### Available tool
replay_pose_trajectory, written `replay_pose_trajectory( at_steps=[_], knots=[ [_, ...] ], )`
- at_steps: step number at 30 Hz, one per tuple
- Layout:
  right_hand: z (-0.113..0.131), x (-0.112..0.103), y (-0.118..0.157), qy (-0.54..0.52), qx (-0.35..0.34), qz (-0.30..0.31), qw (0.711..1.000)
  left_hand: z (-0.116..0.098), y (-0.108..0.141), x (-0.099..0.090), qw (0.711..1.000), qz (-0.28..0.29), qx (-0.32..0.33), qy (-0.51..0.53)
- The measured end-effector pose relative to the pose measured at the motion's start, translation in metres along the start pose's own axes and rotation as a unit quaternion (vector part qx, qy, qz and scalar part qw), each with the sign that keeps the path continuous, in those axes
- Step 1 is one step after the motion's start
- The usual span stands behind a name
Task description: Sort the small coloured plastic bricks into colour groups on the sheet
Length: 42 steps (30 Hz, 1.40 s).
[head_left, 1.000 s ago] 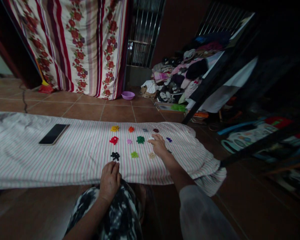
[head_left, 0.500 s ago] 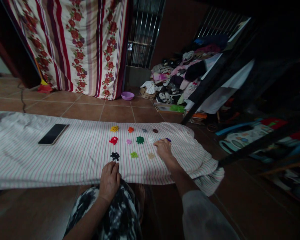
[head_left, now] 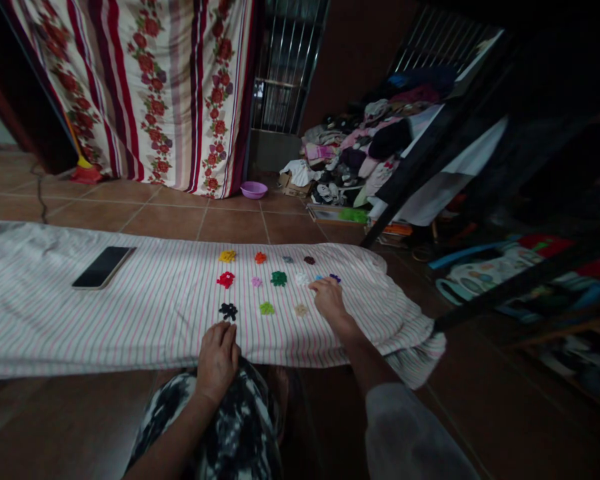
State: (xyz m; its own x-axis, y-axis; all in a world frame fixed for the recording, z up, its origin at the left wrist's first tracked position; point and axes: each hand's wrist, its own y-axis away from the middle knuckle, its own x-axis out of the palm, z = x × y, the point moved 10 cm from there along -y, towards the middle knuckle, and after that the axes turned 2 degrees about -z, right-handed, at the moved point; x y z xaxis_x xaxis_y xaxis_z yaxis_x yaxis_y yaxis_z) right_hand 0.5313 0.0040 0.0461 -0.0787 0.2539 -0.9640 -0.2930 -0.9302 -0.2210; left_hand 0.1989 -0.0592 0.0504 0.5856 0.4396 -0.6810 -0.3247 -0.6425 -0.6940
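Small colored pieces lie in separate little piles on a striped cloth (head_left: 145, 313). My right hand (head_left: 329, 300) reaches over the light blue pile (head_left: 319, 277), its fingers bent together and pointing down. Anything between those fingertips is too small to make out. Beside them are a white pile (head_left: 301, 279) and a dark blue pile (head_left: 335, 278); a beige pile (head_left: 301, 310) lies nearer me. My left hand (head_left: 217, 355) rests at the cloth's near edge, fingers loosely bent and slightly apart, just below the black pile (head_left: 228, 311). Nothing shows in it.
Yellow (head_left: 227, 256), red (head_left: 225, 280), dark green (head_left: 279, 279) and lime green (head_left: 267, 308) piles sit among several others. A phone (head_left: 104, 268) lies at left on the cloth. Beyond are a purple basin (head_left: 254, 191), heaped clothes (head_left: 353, 157) and a dark slanting post (head_left: 395, 200).
The view has shifted slightly. My right fingertips have drawn back a little from the light blue pile, so more of it shows. My left hand stays in place.
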Motion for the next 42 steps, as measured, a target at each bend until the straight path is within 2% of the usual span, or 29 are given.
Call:
replay_pose_trajectory(
  at_steps=[4,10,17,23,28,35,38,42],
  knots=[
    [0.002,0.005,-0.001,0.011,-0.013,0.028,0.999,0.000,0.000,-0.001,1.000,-0.004,-0.001,0.006],
    [0.005,0.000,0.001,-0.004,-0.021,0.025,0.999,0.000,0.000,0.000,1.000,0.000,-0.004,0.007],
    [0.011,0.000,0.003,0.006,-0.023,0.054,0.998,0.001,0.001,-0.001,1.000,-0.009,-0.003,0.009],
    [0.027,-0.009,0.004,0.025,-0.051,0.049,0.997,0.002,0.001,0.000,1.000,0.000,-0.012,0.010],
    [0.045,-0.005,0.008,0.010,-0.075,0.060,0.995,0.002,0.001,0.000,1.000,-0.004,-0.007,0.012],
    [0.042,0.005,0.006,0.018,-0.054,0.062,0.996,0.002,0.001,-0.001,1.000,-0.007,-0.008,0.013],
    [0.042,0.003,0.005,0.008,-0.048,0.054,0.997,0.001,0.000,-0.001,1.000,-0.007,-0.006,0.013],
    [0.055,-0.005,0.005,0.011,-0.071,0.038,0.997,0.001,0.000,-0.002,1.000,-0.011,-0.005,0.011]
  ],
)
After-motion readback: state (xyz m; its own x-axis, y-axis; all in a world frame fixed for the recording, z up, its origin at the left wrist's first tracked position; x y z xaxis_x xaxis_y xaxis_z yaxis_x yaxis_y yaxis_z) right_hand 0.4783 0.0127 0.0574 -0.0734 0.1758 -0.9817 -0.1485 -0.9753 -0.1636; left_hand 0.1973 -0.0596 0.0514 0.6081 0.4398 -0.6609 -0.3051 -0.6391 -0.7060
